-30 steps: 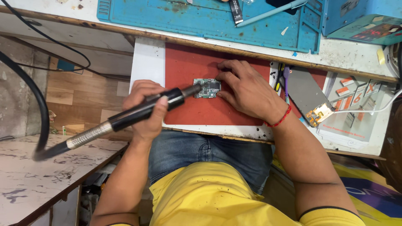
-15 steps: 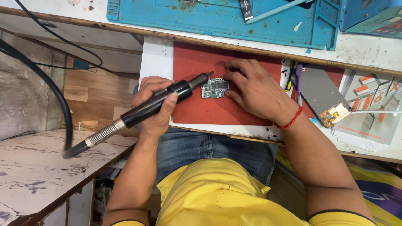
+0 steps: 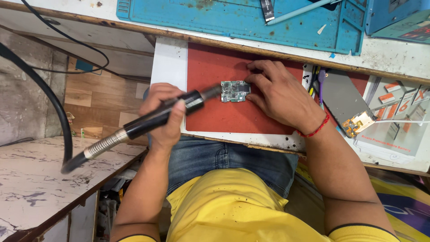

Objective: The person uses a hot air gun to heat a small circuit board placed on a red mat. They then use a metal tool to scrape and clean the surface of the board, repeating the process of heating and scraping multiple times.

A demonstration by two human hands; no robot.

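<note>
Two hands work on one small green circuit board [image 3: 234, 91] lying on the red mat [image 3: 210, 116]. Right hand [image 3: 280, 96] has fingers spread, fingertips [image 3: 251, 79] pressing the board's right edge. Left hand [image 3: 163, 118] is wrapped around the black hot-air handpiece [image 3: 152, 122], its nozzle pointing at the board's left end, long axis running toward the right fingertips.

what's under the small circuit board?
The small circuit board lies flat on the red mat, which sits on a white board. Whether anything lies beneath the circuit board itself is hidden.
</note>
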